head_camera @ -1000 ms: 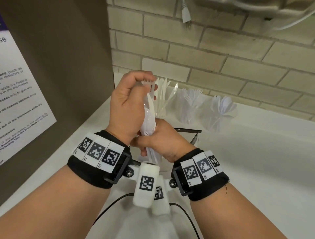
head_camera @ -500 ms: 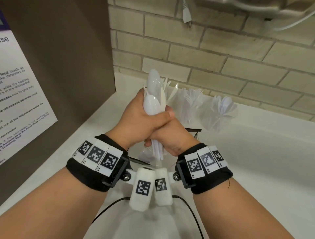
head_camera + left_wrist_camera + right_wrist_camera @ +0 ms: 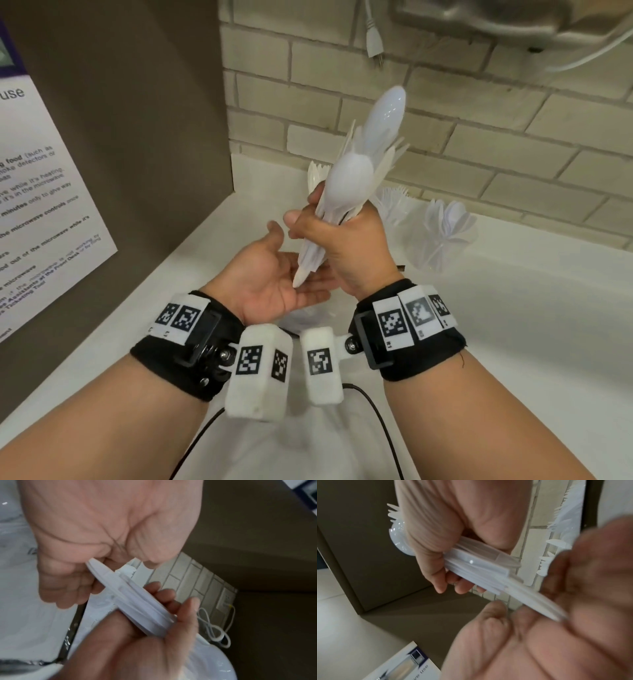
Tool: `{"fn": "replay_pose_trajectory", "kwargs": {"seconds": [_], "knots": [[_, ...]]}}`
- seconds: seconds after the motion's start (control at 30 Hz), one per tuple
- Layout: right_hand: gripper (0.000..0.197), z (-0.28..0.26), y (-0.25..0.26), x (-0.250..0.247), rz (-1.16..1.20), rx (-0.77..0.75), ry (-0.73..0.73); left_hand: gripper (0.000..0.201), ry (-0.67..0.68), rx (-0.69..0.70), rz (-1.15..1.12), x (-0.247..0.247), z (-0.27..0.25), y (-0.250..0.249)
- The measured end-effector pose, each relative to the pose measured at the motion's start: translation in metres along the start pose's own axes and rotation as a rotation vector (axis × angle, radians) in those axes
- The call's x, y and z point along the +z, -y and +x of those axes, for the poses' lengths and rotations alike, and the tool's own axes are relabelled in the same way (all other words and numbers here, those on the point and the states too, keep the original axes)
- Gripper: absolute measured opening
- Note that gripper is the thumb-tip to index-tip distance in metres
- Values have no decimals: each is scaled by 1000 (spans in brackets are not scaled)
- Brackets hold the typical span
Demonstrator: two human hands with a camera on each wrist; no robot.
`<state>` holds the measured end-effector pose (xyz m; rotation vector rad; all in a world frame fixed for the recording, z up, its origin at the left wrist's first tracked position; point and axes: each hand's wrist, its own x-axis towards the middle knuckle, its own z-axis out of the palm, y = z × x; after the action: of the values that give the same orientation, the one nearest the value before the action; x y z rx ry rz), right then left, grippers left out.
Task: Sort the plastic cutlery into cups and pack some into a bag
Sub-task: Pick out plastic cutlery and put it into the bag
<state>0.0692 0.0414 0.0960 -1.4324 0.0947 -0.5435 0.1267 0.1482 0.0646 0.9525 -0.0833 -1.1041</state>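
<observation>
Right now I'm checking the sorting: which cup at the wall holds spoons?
The rightmost cup, farthest from the brown panel: rounded spoon bowls fan out of it. The cup beside it shows fork tines.

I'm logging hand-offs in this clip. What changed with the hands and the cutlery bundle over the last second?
The left hand let go of the cutlery bundle and now lies open, palm up, under the handle ends. The right hand alone grips the bundle and has raised and tilted it to the right. The filled cups by the brick wall stayed put.
</observation>
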Motion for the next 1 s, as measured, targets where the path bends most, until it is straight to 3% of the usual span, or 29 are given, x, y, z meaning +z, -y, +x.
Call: {"fn": "replay_pose_trajectory", "kwargs": {"seconds": [0.1, 0.23, 0.33, 0.4, 0.53, 0.6, 0.63, 0.7, 0.77, 0.87, 0.93, 1.0], "knots": [[33, -5, -9, 6, 28, 59, 46, 50, 42, 50, -127, 2, -4, -5], [38, -9, -13, 8, 48, 68, 67, 51, 41, 55, -173, 1, -1, -5], [36, -9, -20, 12, -67, 75, 19, 65, 40, 31, -163, 0, -2, -3], [22, -8, -22, 11, -78, 80, -8, 75, 59, 55, -59, -2, -4, -5], [7, -5, -16, 5, -126, 68, 70, 83, 138, 368, 352, -1, -13, -6], [6, -8, -21, 9, -378, 91, 176, 76, 45, 492, 553, 11, -20, -8], [11, -10, -26, 12, -475, 108, 210, 63, -42, 549, 623, 16, -19, -9], [31, -13, -32, 15, -459, 148, 215, 45, -161, 602, 692, 21, -18, -9], [36, -14, -30, 12, -424, 175, 241, 35, -168, 614, 655, 19, -17, -7], [29, -17, -14, -1, -576, 228, 325, 19, -121, 567, 347, 12, -17, -12], [35, -15, -3, -8, -607, 180, 197, 20, -81, 569, 125, 5, -16, -16], [43, -7, 7, -14, -565, 76, -53, 17, -26, 550, 65, -1, -15, -18]]}}
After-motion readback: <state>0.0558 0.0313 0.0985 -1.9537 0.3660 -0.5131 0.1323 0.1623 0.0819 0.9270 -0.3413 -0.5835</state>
